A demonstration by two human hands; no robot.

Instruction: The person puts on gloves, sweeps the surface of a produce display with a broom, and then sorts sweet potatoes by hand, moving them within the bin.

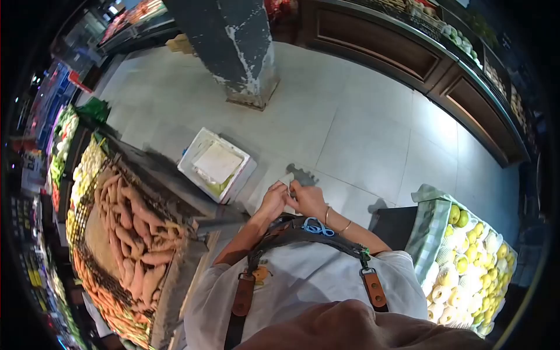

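Observation:
My left hand (273,201) and my right hand (308,199) meet in front of my waist, fingers bent inward. A small white piece (286,178), thin like paper or plastic film, sticks up between their fingertips. Both hands seem to pinch it; its exact kind is too small to tell. On my right wrist are thin bangles (328,217). Just below the hands is the top of my dark apron (291,232), with a blue cord (318,226) tied on it and brown leather strap ends over a white shirt.
Sweet potatoes (137,227) and carrots (105,291) fill a stand on the left. A white foam box (217,163) with a lid-like slab inside sits on the floor ahead. Beyond it rises a dark pillar (233,46). Yellow-green fruit (472,251) is piled on the right.

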